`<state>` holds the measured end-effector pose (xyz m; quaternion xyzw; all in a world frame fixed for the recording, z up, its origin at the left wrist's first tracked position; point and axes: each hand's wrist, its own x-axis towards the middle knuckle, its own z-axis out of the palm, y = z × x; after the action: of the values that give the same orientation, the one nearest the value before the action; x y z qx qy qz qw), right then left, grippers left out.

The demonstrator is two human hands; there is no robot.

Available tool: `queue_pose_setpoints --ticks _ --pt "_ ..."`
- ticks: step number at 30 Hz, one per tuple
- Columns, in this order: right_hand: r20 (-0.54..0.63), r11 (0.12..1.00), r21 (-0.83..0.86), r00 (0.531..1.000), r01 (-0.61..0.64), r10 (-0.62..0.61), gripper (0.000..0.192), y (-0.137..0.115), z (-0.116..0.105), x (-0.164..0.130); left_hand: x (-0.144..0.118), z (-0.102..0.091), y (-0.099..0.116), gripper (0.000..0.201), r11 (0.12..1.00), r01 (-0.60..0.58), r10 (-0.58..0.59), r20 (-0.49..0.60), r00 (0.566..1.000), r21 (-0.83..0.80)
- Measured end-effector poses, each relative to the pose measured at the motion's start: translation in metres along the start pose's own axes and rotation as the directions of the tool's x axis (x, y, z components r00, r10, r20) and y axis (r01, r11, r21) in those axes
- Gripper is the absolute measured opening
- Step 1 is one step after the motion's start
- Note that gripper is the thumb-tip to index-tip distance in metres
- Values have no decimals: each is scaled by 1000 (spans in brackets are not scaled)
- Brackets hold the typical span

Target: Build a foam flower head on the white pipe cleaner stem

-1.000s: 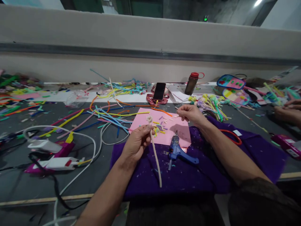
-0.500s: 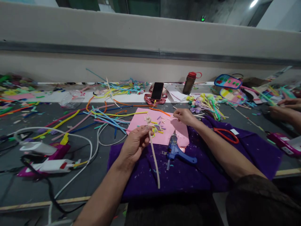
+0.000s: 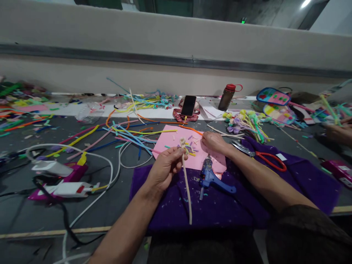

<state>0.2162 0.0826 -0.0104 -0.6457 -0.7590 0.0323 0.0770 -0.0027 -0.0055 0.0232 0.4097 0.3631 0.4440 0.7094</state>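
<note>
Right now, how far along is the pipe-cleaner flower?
Done: a pile of finished flowers lies by the red-handled scissors. In hand: the left hand pinches a cream pipe-cleaner stem with a small curled head; the right hand rests on the pink sheet among cut bits. Left: the blue glue gun lies unheld, and the head looks bare.

1. The cream pipe cleaner (image 3: 187, 183) is a long, thin, fuzzy stem with a small curled knot at its top end. It stands nearly upright, pinched near the top, its lower end hanging over the purple cloth (image 3: 220, 209).
2. The pink sheet (image 3: 170, 143) lies flat on the surface, strewn with small coloured scraps, one edge resting on the cloth.
</note>
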Motion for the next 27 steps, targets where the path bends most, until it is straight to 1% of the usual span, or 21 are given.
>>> queue_pose_setpoints --ticks 2,5,7,9,10,11,13,14,15,18,20,24,27 --pt "-34 1000 30 999 -5 6 21 2 -2 -1 0 0 0 21 1000 -4 4 -1 1000 5" --pt "-102 993 115 995 9 2 22 6 -12 -6 0 0 -2 21 1000 -3 3 -3 1000 7" --pt "-136 983 178 991 42 -18 22 6 -22 -13 1 0 -3 21 1000 0 0 2 1000 3" --pt "-145 951 292 987 103 -63 23 4 -34 -22 1 1 -4 21 1000 7 -7 3 1000 -1" --pt "-140 912 385 986 142 -94 23 1 -39 -27 1 1 -5 21 1000 14 -14 5 1000 -3" --pt "-136 845 503 982 180 -128 23 -3 -44 -32 2 2 -5 21 1000 21 -21 9 1000 -7" --pt "-126 681 699 975 219 -185 22 -12 -51 -43 2 2 -7 22 999 36 -36 28 999 -12" --pt "-118 612 760 972 220 -203 20 -17 -54 -47 2 2 -8 22 999 45 -45 41 998 -13" --pt "-103 568 796 971 212 -217 18 -23 -56 -51 2 2 -8 22 998 54 -53 50 997 -14" --pt "-62 482 858 967 178 -248 14 -39 -58 -61 2 2 -9 22 997 74 -72 66 995 -17" --pt "-65 445 877 961 183 -268 12 -46 -58 -65 2 2 -9 21 997 74 -71 75 995 -34" --pt "-84 434 876 953 210 -291 14 -53 -61 -70 3 2 -9 17 995 78 -74 69 995 -59" --pt "-53 419 891 957 174 -285 18 -53 -62 -70 3 3 -10 17 993 92 -88 56 995 -80"
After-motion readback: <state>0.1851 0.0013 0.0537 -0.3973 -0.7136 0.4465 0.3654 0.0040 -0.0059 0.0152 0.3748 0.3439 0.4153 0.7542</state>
